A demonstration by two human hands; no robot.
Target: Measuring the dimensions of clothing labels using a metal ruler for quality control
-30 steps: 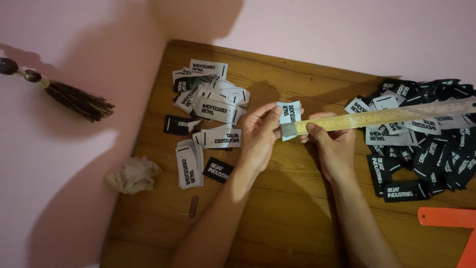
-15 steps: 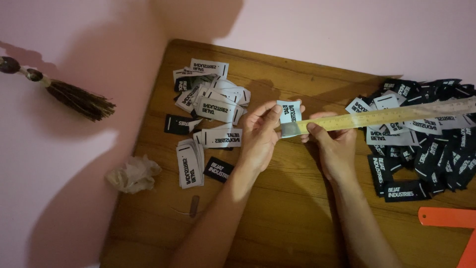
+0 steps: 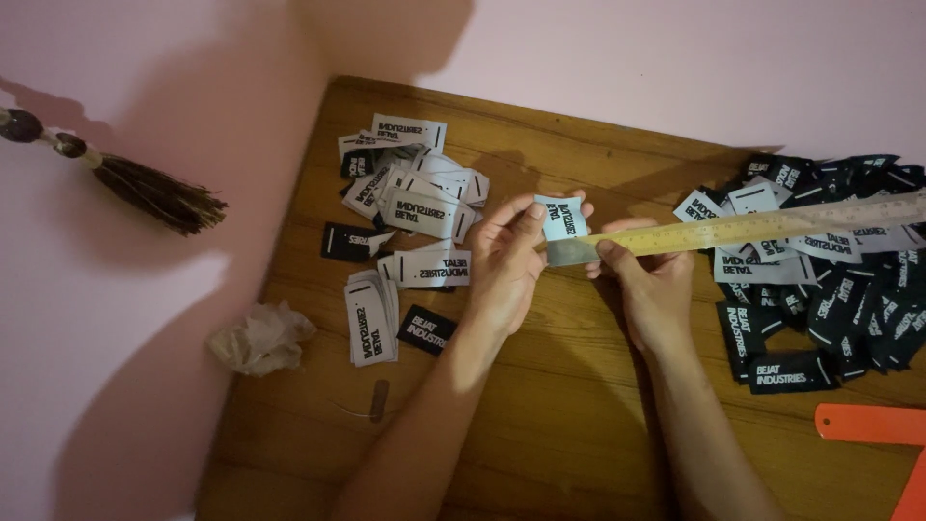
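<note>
the left hand (image 3: pixel 506 265) pinches a small white cloth label (image 3: pixel 561 216) between thumb and fingers, so it is closed on the label. the label sticks up just above the fingertips, with dark print on it. right beside it, the right hand (image 3: pixel 654 287) is closed on a long metal ruler (image 3: pixel 752 229), holding it near its end with the thumb on top. the end of the ruler touches the bottom edge of the label, right where the two hands meet. from the right hand's grip the ruler runs far out to the right and goes over a big pile of black labels (image 3: pixel 839 289), which lies well apart from the hands on that side. on the other side of the left hand's grip, a pile of white labels (image 3: pixel 410 198) sits near, with some black ones mixed in. below that pile lies a small stack of white labels (image 3: pixel 369 318) and one black label (image 3: pixel 426 330) just beside the left wrist. everything rests on a wooden board (image 3: pixel 559 425). far to the left, off the board, there is a crumpled bit of paper (image 3: pixel 260 338) and a brown tassel (image 3: pixel 154 193) with beads. an orange flat thing (image 3: pixel 868 425) lies low on the right, below the ruler.
</note>
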